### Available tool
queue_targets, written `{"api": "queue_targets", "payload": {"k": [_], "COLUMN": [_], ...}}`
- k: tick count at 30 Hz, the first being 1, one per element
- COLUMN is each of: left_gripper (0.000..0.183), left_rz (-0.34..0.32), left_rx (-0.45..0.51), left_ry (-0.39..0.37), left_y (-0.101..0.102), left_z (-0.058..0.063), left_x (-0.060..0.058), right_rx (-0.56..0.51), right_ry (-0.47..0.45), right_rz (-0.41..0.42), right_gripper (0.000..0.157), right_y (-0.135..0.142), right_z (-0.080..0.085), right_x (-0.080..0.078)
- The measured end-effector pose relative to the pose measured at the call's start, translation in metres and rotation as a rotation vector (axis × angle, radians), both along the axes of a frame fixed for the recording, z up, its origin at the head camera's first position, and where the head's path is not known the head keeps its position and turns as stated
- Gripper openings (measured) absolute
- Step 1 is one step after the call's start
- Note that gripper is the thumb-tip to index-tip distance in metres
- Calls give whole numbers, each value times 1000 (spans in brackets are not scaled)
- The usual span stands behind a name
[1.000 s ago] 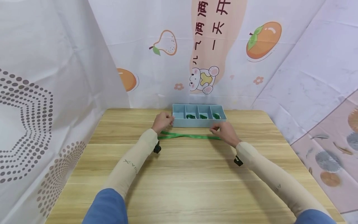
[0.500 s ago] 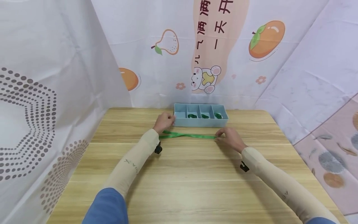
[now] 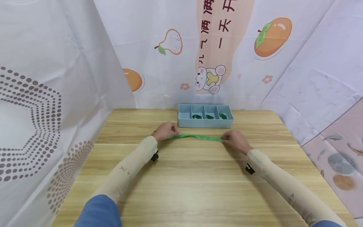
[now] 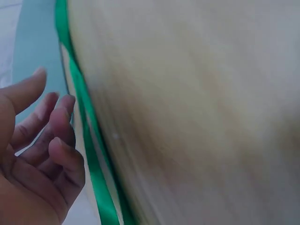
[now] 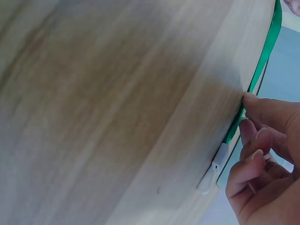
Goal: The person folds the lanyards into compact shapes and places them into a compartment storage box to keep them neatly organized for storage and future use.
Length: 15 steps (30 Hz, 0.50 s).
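Observation:
A green lanyard (image 3: 202,137) lies stretched sideways on the table, in front of the blue divided box. At its right end a white plastic clip (image 5: 215,164) shows in the right wrist view. My right hand (image 3: 236,141) pinches the lanyard between thumb and finger, close to that clip. At the other end my left hand (image 3: 165,131) hovers over the band. In the left wrist view its fingers (image 4: 65,154) are loosely bent, the thumb stands apart, and nothing lies between them. Two strands of the band run beside those fingers.
The light blue box (image 3: 205,123) stands at the table's back edge. Its left compartment looks bare; the other three hold dark green coiled bands (image 3: 210,117). Printed cloth (image 3: 170,78) hangs behind the wooden table (image 3: 193,183).
My left hand has come down from the box's left corner toward the lanyard. My right hand dropped from the box front and took hold of the lanyard's right end.

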<state>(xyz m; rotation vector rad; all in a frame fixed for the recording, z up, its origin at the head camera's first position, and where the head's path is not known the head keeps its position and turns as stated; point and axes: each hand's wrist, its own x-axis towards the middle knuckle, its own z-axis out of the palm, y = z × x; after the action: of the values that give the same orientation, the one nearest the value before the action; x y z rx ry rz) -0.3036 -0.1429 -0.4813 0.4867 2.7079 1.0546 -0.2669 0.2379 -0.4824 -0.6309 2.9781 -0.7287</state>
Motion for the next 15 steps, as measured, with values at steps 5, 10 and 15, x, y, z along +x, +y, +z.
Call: {"api": "queue_targets", "payload": {"k": [5,10,15], "left_gripper": [16,11,11], "left_rz": [-59,-103,-123], "left_rx": [-63,-77,-56], "left_ry": [-25,-8,-24], "left_y": [0,-1,-4], "left_z": [-1,-2,-1], "left_x": [9,12,11], "right_rx": [15,49,55], "right_ry": [-18,-11,-3], "right_rz": [6,23,41], "right_gripper": [5,5,5], "right_y": [2,3,6], "right_z": [1,1,0], "right_x": [0,-2,-3]}}
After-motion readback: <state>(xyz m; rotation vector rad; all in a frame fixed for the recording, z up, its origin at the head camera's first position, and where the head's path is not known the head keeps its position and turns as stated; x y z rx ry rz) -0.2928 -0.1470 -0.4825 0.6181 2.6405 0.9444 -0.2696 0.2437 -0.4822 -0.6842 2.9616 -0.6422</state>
